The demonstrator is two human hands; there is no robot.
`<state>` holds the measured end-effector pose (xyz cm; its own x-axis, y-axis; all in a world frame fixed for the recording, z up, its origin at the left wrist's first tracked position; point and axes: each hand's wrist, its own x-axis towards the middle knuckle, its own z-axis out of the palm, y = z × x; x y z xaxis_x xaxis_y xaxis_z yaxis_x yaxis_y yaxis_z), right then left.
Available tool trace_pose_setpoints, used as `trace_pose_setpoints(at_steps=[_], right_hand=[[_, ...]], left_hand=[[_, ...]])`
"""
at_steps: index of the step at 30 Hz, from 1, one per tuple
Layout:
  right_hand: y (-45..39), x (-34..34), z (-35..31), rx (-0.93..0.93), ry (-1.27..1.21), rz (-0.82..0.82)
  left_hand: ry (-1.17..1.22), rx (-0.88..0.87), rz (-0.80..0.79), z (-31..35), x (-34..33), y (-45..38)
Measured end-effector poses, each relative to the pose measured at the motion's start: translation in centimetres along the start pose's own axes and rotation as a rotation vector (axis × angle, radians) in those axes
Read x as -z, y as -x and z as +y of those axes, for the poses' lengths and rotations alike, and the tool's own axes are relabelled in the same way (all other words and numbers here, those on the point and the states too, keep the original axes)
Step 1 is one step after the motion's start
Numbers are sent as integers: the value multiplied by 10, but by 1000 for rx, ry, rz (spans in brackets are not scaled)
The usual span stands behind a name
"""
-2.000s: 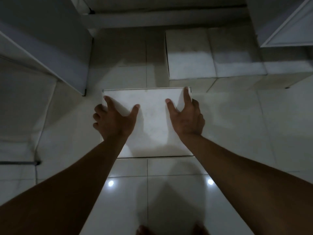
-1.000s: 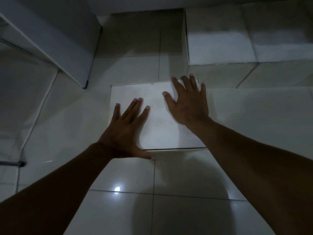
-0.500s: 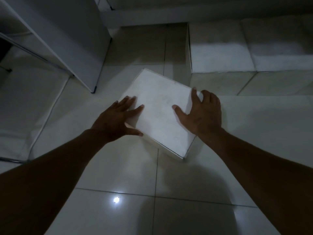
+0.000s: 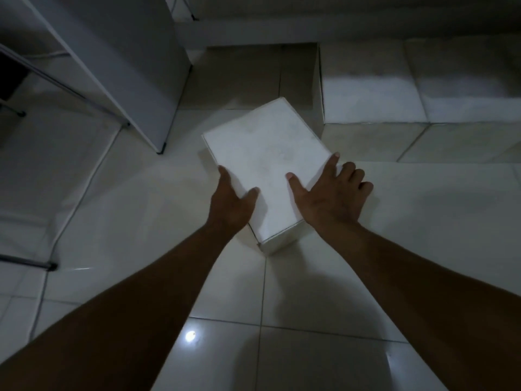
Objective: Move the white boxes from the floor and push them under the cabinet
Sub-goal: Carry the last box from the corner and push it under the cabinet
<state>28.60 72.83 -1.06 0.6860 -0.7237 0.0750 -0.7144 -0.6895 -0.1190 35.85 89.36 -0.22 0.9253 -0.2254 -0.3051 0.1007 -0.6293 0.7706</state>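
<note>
A white box (image 4: 267, 162) lies turned at an angle in the middle of the tiled floor. My left hand (image 4: 229, 206) clasps its near left edge, thumb on the lid. At the near right edge, my right hand (image 4: 331, 200) grips it, thumb and forefinger on top, other fingers down the side. Two more white boxes (image 4: 369, 86) (image 4: 465, 80) stand side by side at the back right. The grey cabinet (image 4: 124, 60) rises at the upper left, its lower corner just left of the held box.
A thin dark metal leg (image 4: 28, 263) crosses the floor at the far left, beside pale shapes under the cabinet side. A low white ledge (image 4: 253, 32) runs along the back wall. Glossy floor tiles (image 4: 225, 348) stretch toward me.
Both hands went from lying flat on the lid to gripping the box's near edges. The box has swung from square-on to a diagonal, its far end now pointing toward the cabinet.
</note>
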Motion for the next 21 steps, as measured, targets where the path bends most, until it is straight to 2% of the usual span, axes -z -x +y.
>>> trace_pose_setpoints(at_steps=[5, 7, 9, 10, 12, 15, 18, 21], right_hand=[[16, -2, 5, 41, 16, 5], [19, -1, 13, 162, -4, 24], [23, -4, 27, 463, -50, 44], [25, -6, 35, 629, -86, 41], [24, -8, 49, 830, -149, 15], [20, -13, 56, 871, -200, 25], [16, -14, 53, 864, -227, 60], [8, -15, 47, 862, -189, 51]], left_hand=[[-105, -61, -73, 13, 5, -22], [-202, -98, -116, 20, 6, -28], [-409, -267, -79, 21, 11, -24], [-508, -429, -46, 19, 13, -19], [-666, -711, -135, 12, 19, -12], [-828, -750, -373, 1, 25, -9], [-933, -801, -351, -2, 24, -13], [-971, -751, -315, 2, 20, -24]])
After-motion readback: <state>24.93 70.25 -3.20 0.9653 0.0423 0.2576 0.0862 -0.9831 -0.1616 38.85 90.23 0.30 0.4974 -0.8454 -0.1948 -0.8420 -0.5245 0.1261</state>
